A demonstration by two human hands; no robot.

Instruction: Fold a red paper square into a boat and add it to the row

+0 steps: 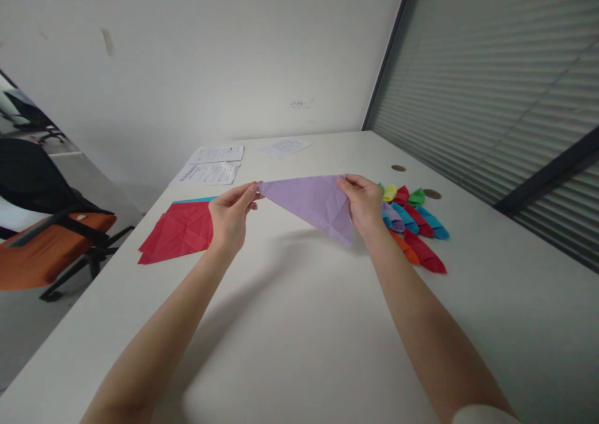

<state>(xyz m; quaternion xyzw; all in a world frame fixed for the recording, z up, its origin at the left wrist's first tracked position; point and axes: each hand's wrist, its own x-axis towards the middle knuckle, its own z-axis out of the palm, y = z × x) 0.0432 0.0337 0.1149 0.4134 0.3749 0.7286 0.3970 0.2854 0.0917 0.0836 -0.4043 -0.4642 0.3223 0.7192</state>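
Observation:
A lilac sheet of paper (312, 201), creased and folded into a triangle, hangs in the air above the white table (299, 324). My left hand (230, 217) pinches its left tip between thumb and fingers. My right hand (365, 202) grips its right corner, fingers closed over the top edge. The triangle's lower point dips toward the table just left of my right wrist.
Red creased sheets (180, 231) lie on a blue sheet at the left. Several folded paper pieces in red, blue, green, yellow, lilac and orange (416, 227) sit at the right. Printed papers (215, 165) lie at the back. An orange office chair (42, 237) stands left of the table.

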